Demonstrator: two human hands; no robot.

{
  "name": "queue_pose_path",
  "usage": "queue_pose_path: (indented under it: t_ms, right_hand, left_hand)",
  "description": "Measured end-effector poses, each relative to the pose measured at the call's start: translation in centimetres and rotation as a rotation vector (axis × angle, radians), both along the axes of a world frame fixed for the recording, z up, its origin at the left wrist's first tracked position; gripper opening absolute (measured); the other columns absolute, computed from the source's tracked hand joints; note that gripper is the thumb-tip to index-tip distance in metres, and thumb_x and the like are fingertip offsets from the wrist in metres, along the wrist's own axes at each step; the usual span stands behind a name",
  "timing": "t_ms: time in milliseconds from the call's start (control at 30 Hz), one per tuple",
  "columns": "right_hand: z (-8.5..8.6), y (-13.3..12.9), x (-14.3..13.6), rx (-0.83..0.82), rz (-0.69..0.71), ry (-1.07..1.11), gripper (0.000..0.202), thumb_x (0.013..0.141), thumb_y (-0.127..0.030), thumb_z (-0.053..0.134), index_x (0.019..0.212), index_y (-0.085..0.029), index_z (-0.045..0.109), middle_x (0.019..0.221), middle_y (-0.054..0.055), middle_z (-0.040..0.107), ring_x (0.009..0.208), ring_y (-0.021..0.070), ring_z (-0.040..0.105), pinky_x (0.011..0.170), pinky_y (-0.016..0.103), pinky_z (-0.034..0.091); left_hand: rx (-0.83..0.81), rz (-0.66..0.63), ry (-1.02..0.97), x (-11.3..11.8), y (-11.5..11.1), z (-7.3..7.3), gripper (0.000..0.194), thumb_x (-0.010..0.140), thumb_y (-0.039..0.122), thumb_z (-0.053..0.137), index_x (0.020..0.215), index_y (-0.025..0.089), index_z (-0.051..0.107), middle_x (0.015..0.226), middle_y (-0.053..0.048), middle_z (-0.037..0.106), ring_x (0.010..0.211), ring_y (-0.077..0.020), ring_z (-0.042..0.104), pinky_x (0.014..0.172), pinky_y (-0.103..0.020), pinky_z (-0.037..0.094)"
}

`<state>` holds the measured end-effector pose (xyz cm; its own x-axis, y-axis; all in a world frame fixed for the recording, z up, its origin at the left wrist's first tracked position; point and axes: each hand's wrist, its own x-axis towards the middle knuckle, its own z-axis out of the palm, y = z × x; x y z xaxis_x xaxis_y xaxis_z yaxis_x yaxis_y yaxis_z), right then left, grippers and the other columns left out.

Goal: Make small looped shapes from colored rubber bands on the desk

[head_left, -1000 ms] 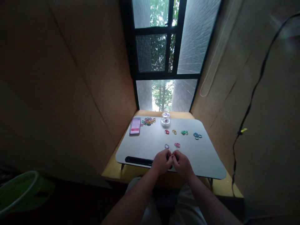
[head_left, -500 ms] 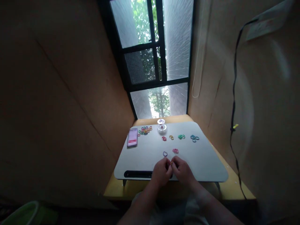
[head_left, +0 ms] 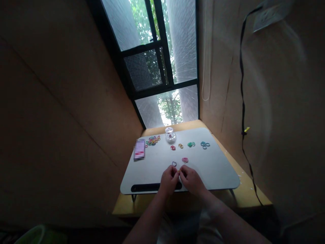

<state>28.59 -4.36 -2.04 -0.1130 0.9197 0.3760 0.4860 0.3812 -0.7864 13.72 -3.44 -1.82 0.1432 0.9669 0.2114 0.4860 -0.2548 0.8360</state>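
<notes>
Over the front of the white lap table (head_left: 149,169), my left hand (head_left: 169,179) and my right hand (head_left: 191,179) meet, fingertips pinched around a small yellow-orange hair tie (head_left: 179,171). Most of that band is hidden by the fingers. Just beyond the left fingertips lies a purple hair tie (head_left: 174,163). A cluster of pink hair ties (head_left: 185,160) rests past my right hand. Farther back, a row holds red ties (head_left: 173,147), yellow ties (head_left: 180,146), green ties (head_left: 191,144) and blue ties (head_left: 205,145).
A mixed-colour heap of ties (head_left: 153,140) sits at the back left beside a phone (head_left: 139,149). A clear round container (head_left: 171,136) stands at the back edge. The black slot (head_left: 144,187) runs along the front. A black cable (head_left: 242,101) hangs on the right wall.
The camera view has shifted, so the table sits slightly further left and higher. Both hands remain together, and the yellow-orange tie shows a little between their fingertips.
</notes>
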Motion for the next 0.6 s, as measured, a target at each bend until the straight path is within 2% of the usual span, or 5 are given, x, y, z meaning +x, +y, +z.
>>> queue_pose_path:
  t_ms: [233,600]
  right_hand:
    - [-0.24,-0.07,-0.10,-0.004,-0.010,-0.054,0.018,0.089,-0.028,0.048,0.072,-0.021,0.051,0.066,-0.001,0.058,0.062,0.0148,0.053,0.059,0.025,0.035]
    - [-0.59,0.06,-0.32,-0.020,-0.020,-0.076,0.023,0.090,-0.031,0.047,0.069,-0.021,0.049,0.062,-0.002,0.055,0.057,0.0141,0.051,0.056,0.025,0.033]
  left_hand:
    - [0.002,0.025,-0.101,0.01,-0.11,-0.29,0.014,0.082,0.029,0.056,0.074,0.018,0.050,0.066,0.004,0.051,0.062,-0.0115,0.046,0.059,-0.022,0.035]
    - [0.008,0.000,-0.083,-0.33,-0.36,0.06,0.012,0.082,0.027,0.056,0.076,0.018,0.052,0.064,0.004,0.051,0.061,-0.0113,0.046,0.059,-0.023,0.034]
